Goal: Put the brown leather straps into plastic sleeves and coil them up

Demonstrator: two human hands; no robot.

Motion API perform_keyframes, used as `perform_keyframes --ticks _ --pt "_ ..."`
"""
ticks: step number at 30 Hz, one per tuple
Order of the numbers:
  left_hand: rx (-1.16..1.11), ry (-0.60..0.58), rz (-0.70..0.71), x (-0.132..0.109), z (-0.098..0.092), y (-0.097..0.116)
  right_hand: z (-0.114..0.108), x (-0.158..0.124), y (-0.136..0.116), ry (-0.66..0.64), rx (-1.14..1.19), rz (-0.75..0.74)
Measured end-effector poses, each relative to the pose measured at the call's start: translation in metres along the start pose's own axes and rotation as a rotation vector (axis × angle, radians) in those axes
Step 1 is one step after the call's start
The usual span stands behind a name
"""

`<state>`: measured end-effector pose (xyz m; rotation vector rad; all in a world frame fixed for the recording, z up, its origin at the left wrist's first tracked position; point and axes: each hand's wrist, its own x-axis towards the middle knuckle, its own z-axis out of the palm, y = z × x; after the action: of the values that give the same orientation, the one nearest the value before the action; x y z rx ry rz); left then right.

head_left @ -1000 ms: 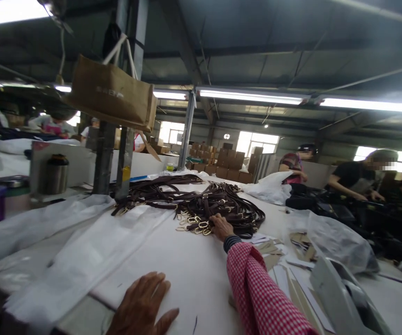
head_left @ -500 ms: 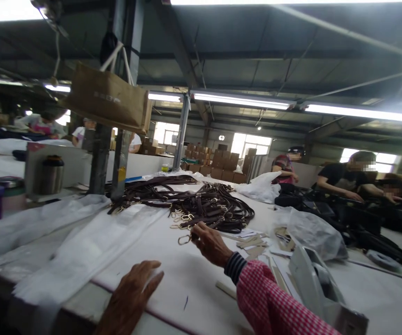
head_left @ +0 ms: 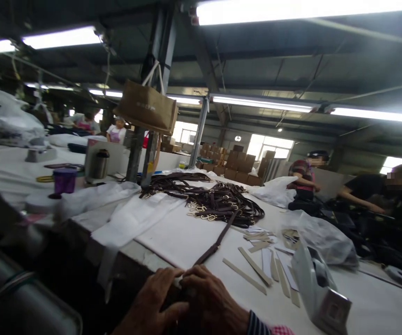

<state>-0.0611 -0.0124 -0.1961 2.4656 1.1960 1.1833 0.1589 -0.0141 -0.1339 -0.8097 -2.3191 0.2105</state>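
Observation:
A dark brown leather strap (head_left: 218,244) runs from the pile to the front edge of the table, where my right hand (head_left: 211,298) is closed on it. Pressed close beside it, my left hand (head_left: 157,298) has its fingers curled in; a small pale bit shows between the two hands, but what the left fingers hold is hidden. The tangled pile of brown straps (head_left: 232,200) lies farther back on the white table (head_left: 176,232). Gold-coloured metal clasps (head_left: 201,214) stick out at the pile's near left side.
Right of my hands are loose beige strips (head_left: 253,265) and a grey tape dispenser (head_left: 314,284). Clear plastic (head_left: 326,237) lies behind them. White sheeting (head_left: 134,223) drapes over the left edge. A brown bag (head_left: 148,107) hangs from a post. Several people work nearby.
My right hand has drawn back from the clasps to the table's front edge, pulling one strap out from the pile. My left hand has come together with it. The view has swung left.

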Motion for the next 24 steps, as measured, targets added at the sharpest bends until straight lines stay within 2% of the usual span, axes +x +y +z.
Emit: perform_keyframes --ticks 2,4,7,10,12,14,16,19,21,24 --pt "0.147 0.071 0.126 -0.014 0.011 -0.007 -0.007 -0.01 -0.002 0.043 0.259 0.141" --pt "0.248 0.065 0.137 -0.015 0.018 -0.004 -0.011 -0.02 -0.001 0.133 0.369 0.249" --pt "0.32 -0.033 -0.021 0.003 0.018 0.021 -0.016 -0.032 0.008 0.236 0.31 0.375" --pt "0.306 -0.168 -0.126 0.025 0.009 0.051 -0.018 -0.035 0.026 0.231 0.212 0.477" --pt "0.274 -0.234 -0.144 0.034 0.003 0.063 -0.018 -0.03 0.04 0.235 0.16 0.469" --pt "0.213 -0.266 -0.149 0.038 0.0 0.065 -0.016 -0.021 0.053 0.263 0.087 0.401" --pt "0.142 -0.252 -0.143 0.04 -0.003 0.056 -0.013 -0.011 0.064 0.248 -0.016 0.321" --pt "0.186 -0.168 -0.12 0.05 -0.016 0.024 -0.006 0.005 0.08 0.12 -0.194 0.253" --pt "0.315 -0.111 -0.155 0.064 -0.034 -0.004 -0.003 0.013 0.092 0.066 -0.3 0.254" --pt "0.419 -0.044 -0.292 0.087 -0.067 -0.054 0.002 0.021 0.106 0.085 -0.412 0.312"
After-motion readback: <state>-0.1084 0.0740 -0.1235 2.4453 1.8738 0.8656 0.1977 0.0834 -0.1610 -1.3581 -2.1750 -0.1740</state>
